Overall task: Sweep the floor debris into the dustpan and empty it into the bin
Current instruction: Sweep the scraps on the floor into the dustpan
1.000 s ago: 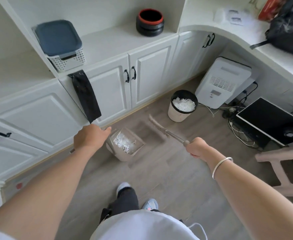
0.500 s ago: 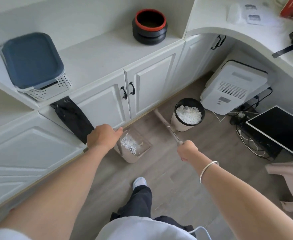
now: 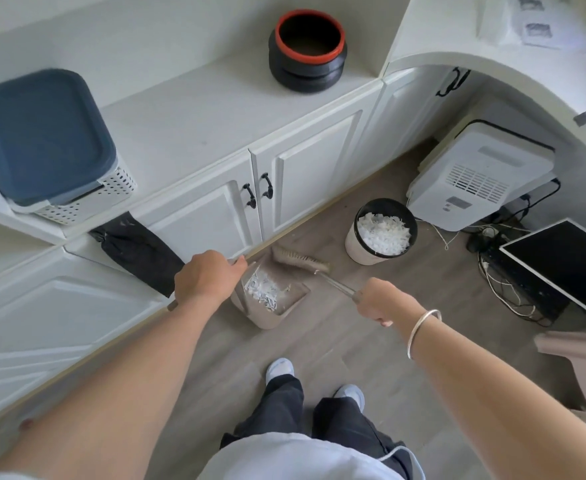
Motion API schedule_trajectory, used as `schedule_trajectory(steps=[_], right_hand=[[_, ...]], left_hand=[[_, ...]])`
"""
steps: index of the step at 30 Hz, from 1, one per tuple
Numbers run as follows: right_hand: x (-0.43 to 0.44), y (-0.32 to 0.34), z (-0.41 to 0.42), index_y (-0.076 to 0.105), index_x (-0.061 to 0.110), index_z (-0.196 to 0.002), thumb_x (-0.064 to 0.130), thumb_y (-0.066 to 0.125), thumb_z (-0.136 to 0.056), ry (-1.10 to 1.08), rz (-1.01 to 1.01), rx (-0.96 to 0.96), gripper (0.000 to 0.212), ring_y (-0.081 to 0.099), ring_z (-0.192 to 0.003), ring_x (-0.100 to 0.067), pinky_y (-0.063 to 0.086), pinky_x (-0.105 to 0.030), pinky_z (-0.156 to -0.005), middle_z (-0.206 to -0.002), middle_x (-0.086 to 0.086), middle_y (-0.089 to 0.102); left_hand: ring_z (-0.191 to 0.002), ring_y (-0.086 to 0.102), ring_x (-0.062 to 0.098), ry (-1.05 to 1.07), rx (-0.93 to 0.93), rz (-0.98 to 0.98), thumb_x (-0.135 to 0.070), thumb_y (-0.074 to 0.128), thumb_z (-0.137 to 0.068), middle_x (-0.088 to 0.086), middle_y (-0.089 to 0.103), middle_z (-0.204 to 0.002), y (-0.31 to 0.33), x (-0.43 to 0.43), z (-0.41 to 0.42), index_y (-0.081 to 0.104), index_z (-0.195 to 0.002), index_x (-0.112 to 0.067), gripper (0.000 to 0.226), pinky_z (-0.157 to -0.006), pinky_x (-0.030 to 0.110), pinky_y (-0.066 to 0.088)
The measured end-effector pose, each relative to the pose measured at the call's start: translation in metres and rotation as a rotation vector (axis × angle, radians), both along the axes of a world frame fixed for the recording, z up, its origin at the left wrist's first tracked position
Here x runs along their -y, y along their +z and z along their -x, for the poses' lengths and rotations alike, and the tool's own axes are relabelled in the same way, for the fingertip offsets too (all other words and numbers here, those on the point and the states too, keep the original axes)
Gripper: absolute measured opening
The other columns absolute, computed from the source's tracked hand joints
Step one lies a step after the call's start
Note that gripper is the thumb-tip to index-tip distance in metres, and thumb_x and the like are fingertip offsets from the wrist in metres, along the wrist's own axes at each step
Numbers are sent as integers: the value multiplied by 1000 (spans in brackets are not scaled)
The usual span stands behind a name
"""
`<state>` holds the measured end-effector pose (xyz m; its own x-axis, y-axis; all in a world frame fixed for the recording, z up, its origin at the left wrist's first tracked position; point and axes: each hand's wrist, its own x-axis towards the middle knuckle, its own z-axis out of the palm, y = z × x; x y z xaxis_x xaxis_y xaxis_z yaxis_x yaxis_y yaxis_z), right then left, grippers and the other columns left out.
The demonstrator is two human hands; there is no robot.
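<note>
— So, which way does the broom (image 3: 300,259) run?

— Its thin handle slants from the right hand (image 3: 378,301) up and to the left toward the cabinets (image 3: 305,168); the bristle head lies at the far end, its long axis crosswise to the handle, just over the far edge of the dustpan (image 3: 269,306).

— And the dustpan itself?

— It sits low over the wooden floor (image 3: 336,358) with its open side facing up and toward the broom head; whether it touches the boards I cannot tell; white paper shreds (image 3: 265,292) lie inside it.

— How are the hands?

— The left hand (image 3: 208,280) is curled closed over the dustpan's handle, the pan just to its right; the right hand is a closed fist around the broom handle, the bristles ahead of it and to its left.

— Counts?

— One broom; one dustpan; one bin (image 3: 380,232); two hands; two feet in pale shoes below.

— Where is the bin?

— Beyond the right hand, near the broom head but apart from it; it has a dark liner and is heaped with white shreds.
</note>
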<state>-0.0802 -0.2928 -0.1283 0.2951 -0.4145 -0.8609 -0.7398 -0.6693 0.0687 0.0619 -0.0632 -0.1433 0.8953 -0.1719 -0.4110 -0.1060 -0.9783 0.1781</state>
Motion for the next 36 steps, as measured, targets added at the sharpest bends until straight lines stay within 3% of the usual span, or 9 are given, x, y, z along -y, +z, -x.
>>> schedule_trajectory(steps=[3,6,10,15,21,24,28,33,36], right_hand=[[13,23,-8,55,6,-84,-1,45,-86,-6,-88,-91,12,44,-35,-15,36,-18,-33,-39,-3,49],[35,38,-8,46,6,-78,-2,40,-87,-257,-158,-37,13,31,-48,-12,24,-17,-44,-61,-7,38],[61,47,6,59,1,-101,-5,50,-87,-389,-123,104,17,35,-49,-14,25,-18,-42,-68,-10,47],[60,19,10,44,6,-75,-1,49,-88,-500,-64,212,15,30,-48,-15,22,-16,-34,-62,-7,38],[40,-26,5,51,7,-91,15,45,-91,-252,93,378,10,53,-74,-27,42,-26,-68,-78,-12,55],[30,-37,5,49,7,-81,16,44,-91,-247,66,327,15,53,-62,-26,45,-26,-64,-66,-10,52],[23,-41,11,59,-3,-104,19,43,-93,-470,-4,311,30,49,-54,-26,42,-29,-55,-67,-13,52],[36,-28,9,43,9,-75,8,44,-94,-820,-81,260,19,31,-30,-14,25,-7,-32,-61,-5,36],[50,-16,8,39,12,-71,1,40,-93,-897,-112,272,25,32,-44,-12,25,-5,-29,-61,-3,36]], left_hand=[[-63,56,28,10,5,1,-54,45,-87,3,58,-64,1,0,7,54,-60,-11,52,-59,31,39],[-65,58,29,9,4,3,-55,45,-88,5,62,-67,1,-2,15,52,-58,-12,53,-59,31,41],[-69,58,30,5,10,5,-58,44,-88,7,66,-75,1,0,23,55,-62,-13,53,-62,32,43],[-61,55,27,40,31,-17,-59,45,-87,2,57,-63,-2,0,24,58,-60,-13,54,-60,31,40],[-48,47,21,72,86,-16,-57,48,-83,2,54,-56,-8,0,18,54,-54,-11,55,-47,26,31],[-46,45,20,69,104,-11,-57,48,-83,1,52,-54,-10,0,17,53,-52,-11,55,-45,24,29],[-45,41,19,69,111,-21,-57,49,-82,0,49,-53,-9,0,16,52,-53,-12,54,-46,25,29],[-50,47,24,68,97,-6,-57,48,-83,1,50,-54,-8,2,17,50,-53,-13,54,-48,26,30],[-48,46,23,67,99,-7,-55,49,-83,2,51,-54,-7,2,19,49,-52,-12,53,-48,26,30]])
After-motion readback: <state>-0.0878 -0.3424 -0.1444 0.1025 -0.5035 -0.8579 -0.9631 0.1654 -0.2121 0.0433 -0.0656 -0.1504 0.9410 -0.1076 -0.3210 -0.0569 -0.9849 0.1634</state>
